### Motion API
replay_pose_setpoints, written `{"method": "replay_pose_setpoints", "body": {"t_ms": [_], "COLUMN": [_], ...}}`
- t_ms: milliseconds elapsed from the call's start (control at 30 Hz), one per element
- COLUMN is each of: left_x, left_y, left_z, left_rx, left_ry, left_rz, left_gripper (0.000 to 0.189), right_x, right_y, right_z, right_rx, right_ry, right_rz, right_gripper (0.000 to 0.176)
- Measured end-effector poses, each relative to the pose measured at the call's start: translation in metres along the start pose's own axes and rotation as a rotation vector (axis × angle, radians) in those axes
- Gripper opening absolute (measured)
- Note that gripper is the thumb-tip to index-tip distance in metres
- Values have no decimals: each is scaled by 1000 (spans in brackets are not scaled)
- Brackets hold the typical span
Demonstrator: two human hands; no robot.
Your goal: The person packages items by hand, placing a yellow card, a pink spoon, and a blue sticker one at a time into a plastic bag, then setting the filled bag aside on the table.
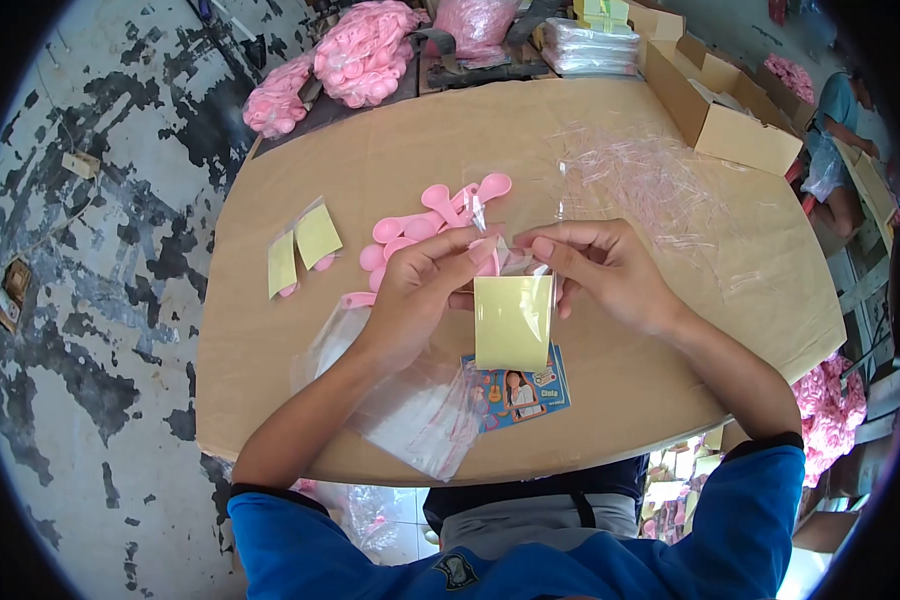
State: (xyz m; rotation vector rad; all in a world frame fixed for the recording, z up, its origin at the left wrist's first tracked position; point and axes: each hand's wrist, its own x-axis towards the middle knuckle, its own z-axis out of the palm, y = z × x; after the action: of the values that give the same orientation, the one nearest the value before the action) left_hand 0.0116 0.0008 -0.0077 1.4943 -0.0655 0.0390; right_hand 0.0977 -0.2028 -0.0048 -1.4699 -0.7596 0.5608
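Observation:
Both hands pinch the top of a clear plastic bag with a yellow card (512, 322) inside, held up above the table. My left hand (417, 290) is closed on the bag's upper left, beside a pink spoon (487, 256) at the bag's mouth. My right hand (610, 272) grips the bag's upper right edge between thumb and fingers. Behind my left hand lie several pink spoons (440, 200). Under the bag a blue printed card (530, 395) rests on the table, next to a stack of clear bags (410, 425).
Two packed bags with yellow cards (317, 234) lie left on the brown table (270, 400). Thin clear plastic strips (650, 190) spread at the right. An open cardboard box (735, 125) and pink bundles (365, 55) stand behind. Another person (842, 120) sits far right.

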Motion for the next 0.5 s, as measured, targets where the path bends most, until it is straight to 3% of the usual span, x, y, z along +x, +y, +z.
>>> {"method": "replay_pose_setpoints", "body": {"t_ms": [233,333,433,500], "left_x": [1,1,0,0], "left_y": [4,5,6,7], "left_z": [-5,-7,-11,-13], "left_rx": [-36,-23,28,76], "left_ry": [-65,-91,-122,-137], "left_rz": [61,124,175,201], "left_gripper": [32,27,20,17], "right_x": [0,1,3,2], "right_y": [7,9,7,2], "right_z": [-3,-3,-13,-14], "right_rx": [20,1,-325,-373], "right_ry": [42,49,-15,-35], "right_rz": [-101,-233,-536,-573], "right_gripper": [26,29,33,32]}}
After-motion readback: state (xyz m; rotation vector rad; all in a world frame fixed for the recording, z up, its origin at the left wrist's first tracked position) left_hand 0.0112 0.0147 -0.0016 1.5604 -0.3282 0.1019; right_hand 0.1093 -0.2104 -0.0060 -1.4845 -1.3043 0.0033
